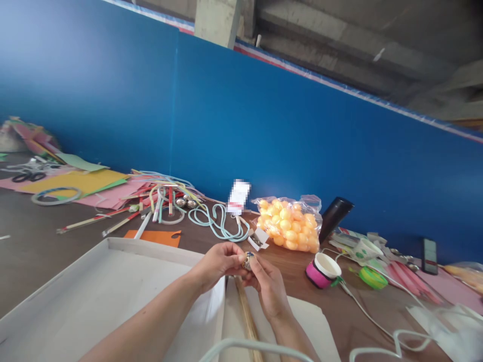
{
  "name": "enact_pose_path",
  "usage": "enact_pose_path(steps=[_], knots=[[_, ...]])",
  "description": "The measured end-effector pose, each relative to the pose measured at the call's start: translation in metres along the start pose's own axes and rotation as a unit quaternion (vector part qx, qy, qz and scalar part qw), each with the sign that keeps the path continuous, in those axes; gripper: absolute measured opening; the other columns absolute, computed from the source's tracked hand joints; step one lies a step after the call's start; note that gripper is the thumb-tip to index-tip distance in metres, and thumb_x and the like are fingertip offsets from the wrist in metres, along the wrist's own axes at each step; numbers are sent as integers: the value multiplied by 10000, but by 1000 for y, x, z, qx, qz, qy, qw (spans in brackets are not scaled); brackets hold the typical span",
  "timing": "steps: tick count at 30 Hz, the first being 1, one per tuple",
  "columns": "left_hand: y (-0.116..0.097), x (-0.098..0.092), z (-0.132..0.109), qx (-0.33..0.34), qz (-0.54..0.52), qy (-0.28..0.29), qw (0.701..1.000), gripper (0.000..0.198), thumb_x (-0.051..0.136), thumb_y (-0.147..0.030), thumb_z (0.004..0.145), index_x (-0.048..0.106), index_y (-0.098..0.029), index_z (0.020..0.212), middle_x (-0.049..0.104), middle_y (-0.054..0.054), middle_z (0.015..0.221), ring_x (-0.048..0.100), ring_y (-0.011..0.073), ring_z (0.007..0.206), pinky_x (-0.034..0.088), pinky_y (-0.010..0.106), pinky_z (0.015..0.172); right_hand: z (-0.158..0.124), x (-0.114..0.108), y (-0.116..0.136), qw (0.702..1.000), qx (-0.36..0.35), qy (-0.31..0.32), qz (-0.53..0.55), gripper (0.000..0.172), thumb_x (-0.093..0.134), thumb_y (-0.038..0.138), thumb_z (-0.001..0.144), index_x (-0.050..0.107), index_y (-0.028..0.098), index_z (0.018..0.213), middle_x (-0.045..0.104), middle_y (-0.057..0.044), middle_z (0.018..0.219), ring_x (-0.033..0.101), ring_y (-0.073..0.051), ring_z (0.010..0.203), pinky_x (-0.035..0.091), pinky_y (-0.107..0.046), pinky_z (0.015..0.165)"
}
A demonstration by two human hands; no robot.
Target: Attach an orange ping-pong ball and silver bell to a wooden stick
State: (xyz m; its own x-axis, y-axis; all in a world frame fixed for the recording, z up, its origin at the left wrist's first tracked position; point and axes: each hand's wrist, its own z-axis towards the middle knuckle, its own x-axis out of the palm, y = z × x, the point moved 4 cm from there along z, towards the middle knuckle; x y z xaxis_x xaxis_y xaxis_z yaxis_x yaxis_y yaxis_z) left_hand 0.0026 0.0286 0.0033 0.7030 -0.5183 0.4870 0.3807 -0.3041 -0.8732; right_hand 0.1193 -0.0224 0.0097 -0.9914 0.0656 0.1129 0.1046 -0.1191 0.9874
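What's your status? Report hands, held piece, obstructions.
Left hand and right hand pinching small piece. Piece partly covered by the grip. Open white box just beyond; pale tube curves across foreground.

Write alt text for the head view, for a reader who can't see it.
A left hand and right hand together hold a small object above a cluttered brown table. A shallow white tray lies at lower left, a clear bag of orange balls sits beyond the hands, and a blue partition stands behind.
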Motion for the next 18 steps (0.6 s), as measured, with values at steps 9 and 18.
enact_pose_path(steps=[9,18], knots=[[2,-3,1,-3,27,-12,1000,259,713,-297,643,525,-125,692,599,13,646,626,138,590,488,324,706,0,0,-1,1000,12,20,11,288,582,382,821,685,146,950,561,-43,722,490,-141,634,484,-258,537],[0,-2,-2,-2,28,-17,999,264,713,-285,644,499,-134,678,583,2,636,604,124,596,484,323,698,0,1,-5,999,-5,23,29,277,557,355,848,668,128,961,573,-46,737,493,-128,640,493,-245,543]])
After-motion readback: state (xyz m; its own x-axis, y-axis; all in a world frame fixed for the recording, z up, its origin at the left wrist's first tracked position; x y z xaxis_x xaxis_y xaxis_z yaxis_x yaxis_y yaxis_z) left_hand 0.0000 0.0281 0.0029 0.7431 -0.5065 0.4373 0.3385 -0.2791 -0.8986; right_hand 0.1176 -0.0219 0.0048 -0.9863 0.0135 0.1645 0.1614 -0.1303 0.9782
